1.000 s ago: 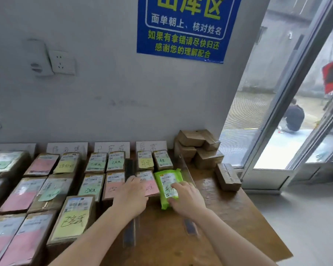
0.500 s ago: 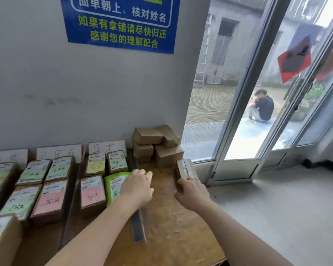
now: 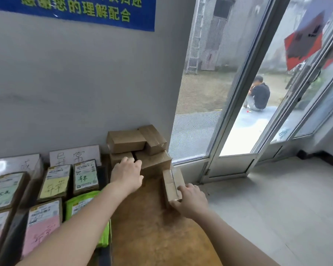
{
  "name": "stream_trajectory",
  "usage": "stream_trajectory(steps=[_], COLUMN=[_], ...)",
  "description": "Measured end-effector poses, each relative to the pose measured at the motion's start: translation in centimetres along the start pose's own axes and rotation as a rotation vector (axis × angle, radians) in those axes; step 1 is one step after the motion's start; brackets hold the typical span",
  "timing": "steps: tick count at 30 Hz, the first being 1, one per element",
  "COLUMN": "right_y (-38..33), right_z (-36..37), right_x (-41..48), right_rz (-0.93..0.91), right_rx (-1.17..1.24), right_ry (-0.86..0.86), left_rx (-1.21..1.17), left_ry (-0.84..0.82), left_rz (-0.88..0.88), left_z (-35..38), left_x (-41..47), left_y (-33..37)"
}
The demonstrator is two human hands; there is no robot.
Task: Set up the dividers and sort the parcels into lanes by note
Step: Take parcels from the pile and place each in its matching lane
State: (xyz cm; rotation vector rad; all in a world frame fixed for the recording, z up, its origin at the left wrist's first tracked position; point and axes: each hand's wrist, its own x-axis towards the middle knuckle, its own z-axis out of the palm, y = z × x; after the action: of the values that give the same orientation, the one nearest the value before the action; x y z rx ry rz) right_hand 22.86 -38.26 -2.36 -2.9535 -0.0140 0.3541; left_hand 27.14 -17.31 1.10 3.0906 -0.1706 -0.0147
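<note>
My right hand point(image 3: 189, 200) grips the near end of a small taped cardboard box point(image 3: 172, 184) lying alone near the table's right edge. My left hand point(image 3: 127, 174) reaches with fingers spread to the foot of a pile of plain cardboard boxes point(image 3: 136, 144) in the back corner; its fingertips touch a lower box. Left of my arms lie sorted parcels with coloured notes: a green soft parcel point(image 3: 83, 205), a pink-noted one point(image 3: 43, 225), a yellow-noted one point(image 3: 56, 182). A dark divider strip point(image 3: 104, 175) runs beside them. A white lane sign point(image 3: 75, 155) leans on the wall.
The wooden table point(image 3: 152, 231) ends close to the right of the lone box, with grey floor point(image 3: 277, 208) beyond. A glass door point(image 3: 238, 112) stands at the right; a person crouches outside. A blue notice point(image 3: 75, 10) hangs on the grey wall.
The view has swung right. My left hand left the green parcel and moved to the box pile. My right hand has closed on the lone box.
</note>
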Motion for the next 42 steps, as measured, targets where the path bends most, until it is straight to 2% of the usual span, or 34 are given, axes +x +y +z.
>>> stream_trajectory(steps=[6,14,19,22,27,29,31,34,36,37,39,42], right_y=[0.5,0.5,0.6,0.7,1.3,1.7,1.9,1.2,0.6,0.5,0.3,0.6], right_z=[1.5,4.1,6.2,6.7,6.6,6.6,6.4,5.4,4.3,3.8,2.8,2.1], right_x=[4.8,8.8,10.4,10.7,10.2,9.8,9.2,8.3,7.8,7.7,7.0,5.6], right_rz=[0.045,0.148,0.169,0.196,0.269,0.252,0.225,0.285,0.331,0.355,0.407,0.400], right_rx=[0.035,0.108,0.164,0.199,0.430,0.579,0.791,1.249,1.573,1.714,1.917,2.090], right_ry=[-0.001,-0.054,-0.073,-0.045,0.050,0.114,0.175,0.146,0.063,0.043,-0.023,-0.125], left_rx=[0.120,0.207,0.239,0.205,0.054,-0.091,-0.344,-1.090,-1.538,-1.686,-1.892,-2.095], left_ry=[0.039,-0.031,-0.131,-0.130,-0.040,-0.008,0.012,-0.022,-0.144,-0.232,-0.342,-0.388], left_rz=[-0.028,-0.162,-0.238,-0.258,-0.305,-0.366,-0.441,-0.522,-0.557,-0.582,-0.606,-0.626], left_z=[0.5,0.4,1.3,1.7,2.2,2.0,1.6,0.7,0.5,0.5,0.7,1.5], left_x=[7.3,14.5,17.5,17.9,16.0,14.6,12.8,8.9,6.2,4.9,2.6,0.0], left_y=[-2.3,-5.7,-7.3,-7.8,-7.7,-7.4,-6.9,-5.3,-4.1,-3.5,-2.4,-0.6])
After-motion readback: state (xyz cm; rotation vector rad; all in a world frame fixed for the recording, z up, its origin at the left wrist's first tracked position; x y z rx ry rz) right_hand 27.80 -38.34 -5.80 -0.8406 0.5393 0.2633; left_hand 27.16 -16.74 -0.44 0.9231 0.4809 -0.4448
